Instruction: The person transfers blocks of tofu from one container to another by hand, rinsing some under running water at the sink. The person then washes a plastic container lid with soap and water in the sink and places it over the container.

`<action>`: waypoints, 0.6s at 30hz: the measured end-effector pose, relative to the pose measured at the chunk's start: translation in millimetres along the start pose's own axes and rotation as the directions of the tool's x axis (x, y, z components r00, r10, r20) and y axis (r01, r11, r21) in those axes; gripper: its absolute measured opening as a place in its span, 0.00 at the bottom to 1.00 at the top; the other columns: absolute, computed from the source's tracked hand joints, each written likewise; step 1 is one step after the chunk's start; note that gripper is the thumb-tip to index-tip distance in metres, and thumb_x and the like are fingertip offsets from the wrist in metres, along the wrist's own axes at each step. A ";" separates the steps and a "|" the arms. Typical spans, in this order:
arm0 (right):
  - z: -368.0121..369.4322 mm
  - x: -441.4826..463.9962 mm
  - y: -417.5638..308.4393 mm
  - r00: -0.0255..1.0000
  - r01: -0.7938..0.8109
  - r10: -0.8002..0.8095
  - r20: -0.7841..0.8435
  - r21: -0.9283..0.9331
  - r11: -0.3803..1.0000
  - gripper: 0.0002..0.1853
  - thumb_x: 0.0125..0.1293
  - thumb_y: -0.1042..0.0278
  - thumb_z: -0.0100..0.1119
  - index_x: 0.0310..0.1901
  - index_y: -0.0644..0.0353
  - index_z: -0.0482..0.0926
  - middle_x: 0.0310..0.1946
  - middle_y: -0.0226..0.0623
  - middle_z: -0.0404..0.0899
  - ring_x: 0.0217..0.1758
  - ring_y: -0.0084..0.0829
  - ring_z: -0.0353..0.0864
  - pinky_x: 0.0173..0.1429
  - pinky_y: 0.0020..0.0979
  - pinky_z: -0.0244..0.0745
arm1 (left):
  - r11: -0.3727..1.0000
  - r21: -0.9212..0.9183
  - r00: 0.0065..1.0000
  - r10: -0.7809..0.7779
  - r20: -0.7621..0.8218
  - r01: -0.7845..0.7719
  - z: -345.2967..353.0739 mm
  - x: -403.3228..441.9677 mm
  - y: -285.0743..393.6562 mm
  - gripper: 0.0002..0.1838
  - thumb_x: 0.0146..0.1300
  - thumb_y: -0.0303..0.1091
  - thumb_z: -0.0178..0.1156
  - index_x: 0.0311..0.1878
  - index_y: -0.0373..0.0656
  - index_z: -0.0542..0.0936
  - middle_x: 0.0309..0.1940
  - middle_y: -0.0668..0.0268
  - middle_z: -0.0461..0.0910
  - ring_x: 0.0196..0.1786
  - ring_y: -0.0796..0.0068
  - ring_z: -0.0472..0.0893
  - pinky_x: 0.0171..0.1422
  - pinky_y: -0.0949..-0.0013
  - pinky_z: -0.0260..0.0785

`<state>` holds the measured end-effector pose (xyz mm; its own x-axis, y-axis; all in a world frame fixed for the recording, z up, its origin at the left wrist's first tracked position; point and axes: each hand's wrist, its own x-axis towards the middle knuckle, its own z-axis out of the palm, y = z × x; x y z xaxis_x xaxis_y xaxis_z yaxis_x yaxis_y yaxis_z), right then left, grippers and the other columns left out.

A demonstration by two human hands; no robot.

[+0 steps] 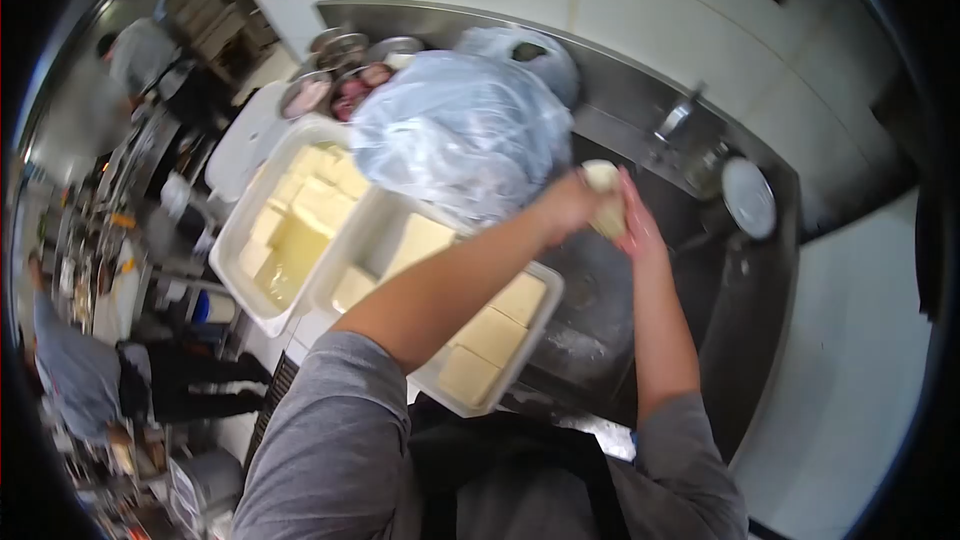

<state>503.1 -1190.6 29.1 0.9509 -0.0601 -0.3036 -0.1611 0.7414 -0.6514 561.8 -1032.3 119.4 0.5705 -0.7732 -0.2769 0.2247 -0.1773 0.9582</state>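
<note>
And there it is, right between the palms: a pale piece (602, 176), touched on both sides at once. The left hand (568, 207) has its fingers bent round the left flank; the right hand (641, 225) lays straighter fingers up the right flank, so no gap opens between either hand and the piece. How hard they press, blur won't let me say. Long axis? It looks to run away from the wearer, leaning a touch, with the far end peeping out between the hands.

Underneath, the dark sink (700, 330), and the piece is up over its left part, clear of the floor of it. Out to the left, just beside: the near tub (558, 292) with its pale blocks (497, 333), and the left hand is clearly the nearer one, its forearm (465, 275) slanting right across that tub. Wider now: the far tub (224, 262), yellowish liquid (298, 258) among its blocks, a bulging plastic bag (450, 130) behind, and over on the right-hand side, a white dish (749, 198) below the tap (682, 115).
</note>
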 end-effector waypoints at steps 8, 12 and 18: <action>97.1 -69.4 85.6 0.953 -0.299 0.293 0.076 0.098 0.949 0.29 0.68 0.40 0.44 0.55 0.57 0.73 0.49 0.35 0.78 0.51 0.34 0.78 0.57 0.39 0.72 | 0.986 0.117 0.986 0.134 -0.104 -0.121 -63.0 -192.7 -47.4 0.39 0.64 0.39 0.58 0.72 0.42 0.47 0.60 0.51 0.68 0.52 0.66 0.78 0.58 0.67 0.67; 107.8 -66.3 134.4 0.929 -0.369 0.369 0.006 0.001 0.929 0.27 0.65 0.39 0.49 0.55 0.51 0.74 0.48 0.32 0.79 0.50 0.33 0.79 0.50 0.39 0.76 | 0.931 0.364 0.926 0.123 -0.358 0.017 -113.1 -290.4 -64.2 0.32 0.63 0.38 0.58 0.68 0.46 0.59 0.61 0.53 0.67 0.54 0.59 0.77 0.60 0.64 0.68; 65.0 -46.4 105.3 0.939 -0.113 0.027 0.342 0.234 0.966 0.29 0.63 0.39 0.51 0.60 0.49 0.68 0.50 0.34 0.77 0.44 0.32 0.81 0.41 0.39 0.81 | 0.659 0.739 0.684 0.475 -0.554 0.141 -166.2 -440.4 -126.9 0.21 0.59 0.35 0.59 0.57 0.48 0.71 0.55 0.57 0.70 0.56 0.55 0.72 0.58 0.60 0.69</action>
<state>459.2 -1066.3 19.8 0.9792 0.1925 -0.0649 -0.2014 0.8789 -0.4323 413.2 -568.1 107.7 0.9344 -0.2758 0.2253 -0.3552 -0.6753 0.6463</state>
